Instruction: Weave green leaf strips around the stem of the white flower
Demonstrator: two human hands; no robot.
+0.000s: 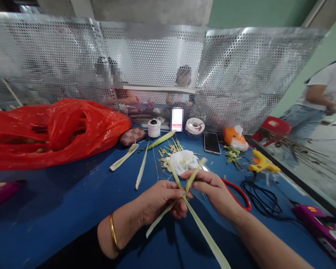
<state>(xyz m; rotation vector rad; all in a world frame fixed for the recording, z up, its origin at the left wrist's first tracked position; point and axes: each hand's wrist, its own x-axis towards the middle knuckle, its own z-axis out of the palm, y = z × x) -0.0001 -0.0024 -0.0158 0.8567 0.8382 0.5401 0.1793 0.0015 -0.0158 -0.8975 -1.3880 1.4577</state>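
Pale green leaf strips (205,228) cross each other between my hands, above the blue table. My left hand (168,198) pinches them where they cross, thumb on top. My right hand (208,186) has its fingers closed on the upper right strip end (196,175). One long strip hangs down toward the front edge of the view, and a shorter one points down to the left. Just behind my hands lie a crumpled white cloth or bag (183,160) and leaf scraps (165,162). Red-handled scissors (242,192) lie partly hidden behind my right hand.
At the left is a red plastic bag (56,134). Behind my hands are dried leaf pieces (124,157), a thread spool (154,128), a tape roll (195,126) and a phone (212,143). At right sit a yellow glue gun (263,162) and its cable. A perforated metal screen (156,56) closes the back.
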